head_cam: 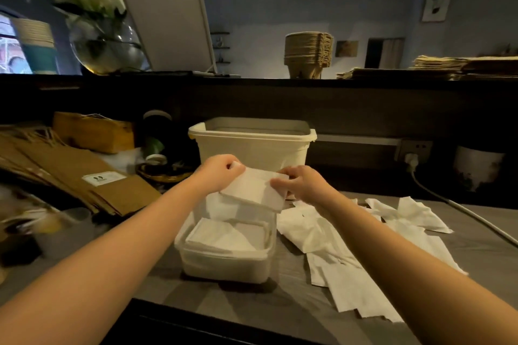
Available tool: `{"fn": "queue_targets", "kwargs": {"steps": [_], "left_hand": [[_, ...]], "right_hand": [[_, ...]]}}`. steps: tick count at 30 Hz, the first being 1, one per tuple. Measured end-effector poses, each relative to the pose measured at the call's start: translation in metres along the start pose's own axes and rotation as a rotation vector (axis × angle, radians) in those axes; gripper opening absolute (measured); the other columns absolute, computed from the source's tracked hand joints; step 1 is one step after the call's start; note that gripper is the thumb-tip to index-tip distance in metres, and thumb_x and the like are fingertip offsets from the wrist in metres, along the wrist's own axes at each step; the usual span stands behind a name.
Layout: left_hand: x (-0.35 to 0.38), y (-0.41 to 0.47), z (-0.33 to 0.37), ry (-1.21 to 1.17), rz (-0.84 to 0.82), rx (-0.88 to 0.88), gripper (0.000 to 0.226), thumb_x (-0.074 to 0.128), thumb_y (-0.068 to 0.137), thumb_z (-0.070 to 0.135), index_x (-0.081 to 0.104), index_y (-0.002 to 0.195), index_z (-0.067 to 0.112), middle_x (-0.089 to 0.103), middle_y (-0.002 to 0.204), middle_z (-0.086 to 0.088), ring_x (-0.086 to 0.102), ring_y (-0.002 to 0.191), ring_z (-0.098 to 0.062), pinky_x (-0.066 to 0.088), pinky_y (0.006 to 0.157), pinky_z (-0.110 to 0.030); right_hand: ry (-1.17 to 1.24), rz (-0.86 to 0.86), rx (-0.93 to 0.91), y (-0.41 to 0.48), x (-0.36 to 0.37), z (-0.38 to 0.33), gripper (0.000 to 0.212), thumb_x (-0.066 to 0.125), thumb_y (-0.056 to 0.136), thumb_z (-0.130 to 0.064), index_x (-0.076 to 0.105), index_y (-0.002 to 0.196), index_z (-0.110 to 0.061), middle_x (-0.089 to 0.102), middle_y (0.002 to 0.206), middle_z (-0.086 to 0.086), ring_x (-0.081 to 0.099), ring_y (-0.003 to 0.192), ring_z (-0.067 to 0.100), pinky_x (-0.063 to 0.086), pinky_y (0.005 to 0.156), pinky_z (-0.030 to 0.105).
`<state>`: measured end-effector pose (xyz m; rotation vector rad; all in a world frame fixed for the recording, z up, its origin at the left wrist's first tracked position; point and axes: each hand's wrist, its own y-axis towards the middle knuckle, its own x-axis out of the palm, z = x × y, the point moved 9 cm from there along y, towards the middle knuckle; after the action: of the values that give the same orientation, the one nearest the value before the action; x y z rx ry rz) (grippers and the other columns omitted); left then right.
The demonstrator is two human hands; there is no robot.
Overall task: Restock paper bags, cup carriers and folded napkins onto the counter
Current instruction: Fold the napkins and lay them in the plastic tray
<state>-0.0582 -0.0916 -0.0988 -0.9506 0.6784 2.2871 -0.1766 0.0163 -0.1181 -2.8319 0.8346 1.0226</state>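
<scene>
Left hand (220, 169) pinches the far left corner of a folded white napkin (252, 190) between thumb and curled fingers. Right hand (301, 183) pinches the napkin's right edge in the same way, so the sheet hangs between them, tilted. Both bare forearms reach in from the front edge of a grey work surface (280, 297).

The napkin is held just above a clear plastic container (224, 266) that stands near the middle of the surface and holds a stack of folded napkins (227, 235). Just to the right of the container, loose napkins (350, 260) lie flat and overlapping, spreading toward the right edge.

Behind the container, at the back edge, stands an open cream bin (252, 145). On the left side, brown paper bags (70, 173) lie flat in an overlapping pile; the top one carries a white label.

A raised dark counter (252, 81) runs across behind the surface. Near its middle stands a stack of pulp cup carriers (308, 54), and toward its right end lies a flat stack of bags (448, 66). At its left end are a glass vase (103, 45) of white flowers and a column of paper cups (36, 42).

At the back right corner, a white plug sits in a wall socket (413, 150).
</scene>
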Motion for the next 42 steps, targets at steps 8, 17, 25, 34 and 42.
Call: {"fn": "queue_targets", "kwargs": {"steps": [8,17,25,34,42], "left_hand": [[0.019,0.01,-0.054,0.507,-0.113,-0.14,0.027,0.043,0.094,0.032,0.061,0.112,0.021,0.059,0.113,-0.005,0.054,0.103,-0.026,0.042,0.084,-0.034],[0.055,0.02,-0.066,0.828,-0.348,-0.149,0.029,0.041,0.094,0.022,0.061,0.114,0.023,0.061,0.111,-0.003,0.05,0.112,-0.027,0.018,0.107,-0.049],[0.061,0.016,-0.069,0.888,-0.366,-0.08,0.032,0.037,0.097,0.016,0.055,0.123,0.025,0.059,0.122,0.0,0.049,0.115,-0.024,0.012,0.111,-0.055],[0.069,0.009,-0.072,0.904,-0.495,-0.093,0.044,0.034,0.098,0.009,0.047,0.132,0.033,0.054,0.129,0.001,0.037,0.128,-0.03,-0.005,0.108,-0.067],[0.029,0.008,0.019,0.818,-0.003,0.144,0.034,0.037,0.099,0.023,0.048,0.127,0.037,0.054,0.13,0.006,0.047,0.123,-0.017,0.014,0.112,-0.051]], "right_hand": [[-0.568,-0.001,-0.063,0.023,0.049,0.0,0.029,0.041,0.097,-0.028,0.061,0.117,-0.024,0.06,0.119,-0.001,0.049,0.114,0.021,0.027,0.106,0.044],[-1.043,-0.366,0.114,0.032,0.085,0.015,0.029,0.049,0.094,-0.029,0.057,0.118,-0.016,0.057,0.121,0.004,0.042,0.122,0.027,0.005,0.109,0.062],[-1.108,-0.354,0.067,0.032,0.095,0.016,0.035,0.054,0.091,-0.028,0.056,0.124,-0.016,0.054,0.126,0.005,0.042,0.124,0.028,0.01,0.109,0.062],[-1.145,-0.412,0.121,0.028,0.098,0.021,0.034,0.048,0.095,-0.03,0.053,0.125,-0.015,0.052,0.13,0.005,0.031,0.133,0.03,-0.004,0.108,0.064],[-0.892,0.174,-0.358,0.007,0.025,-0.031,0.024,0.047,0.095,-0.025,0.065,0.11,-0.022,0.064,0.11,-0.001,0.056,0.103,0.018,0.045,0.09,0.038]]}}
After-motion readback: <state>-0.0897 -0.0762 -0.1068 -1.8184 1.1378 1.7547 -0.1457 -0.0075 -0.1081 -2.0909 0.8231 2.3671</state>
